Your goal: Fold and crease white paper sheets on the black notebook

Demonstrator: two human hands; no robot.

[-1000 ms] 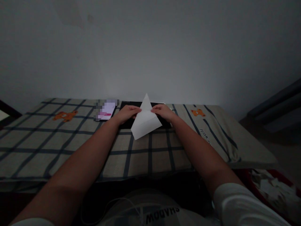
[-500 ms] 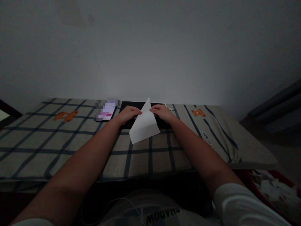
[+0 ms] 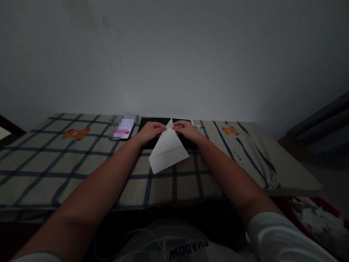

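A folded sheet of white paper (image 3: 169, 149) is held up in front of me, its narrow point away from me and its wide end towards me. A crease runs across its lower part. My left hand (image 3: 152, 132) pinches the left edge near the point between thumb and fingers. On the opposite edge, my right hand (image 3: 187, 130) pinches the paper in the same way. The two thumbs are close together. Behind and below the paper lies a flat black board or notebook (image 3: 145, 145), partly covered by my hands.
A phone with a lit screen (image 3: 124, 128) lies left of the black board. The checked cloth (image 3: 89, 156) covers the table, which meets a plain wall (image 3: 174, 65). At lower right stands a red container (image 3: 286, 211) with crumpled white paper in it.
Both hands have slid closer to the paper's point and nearer each other. The paper has come down and towards me, its wide end now lower.
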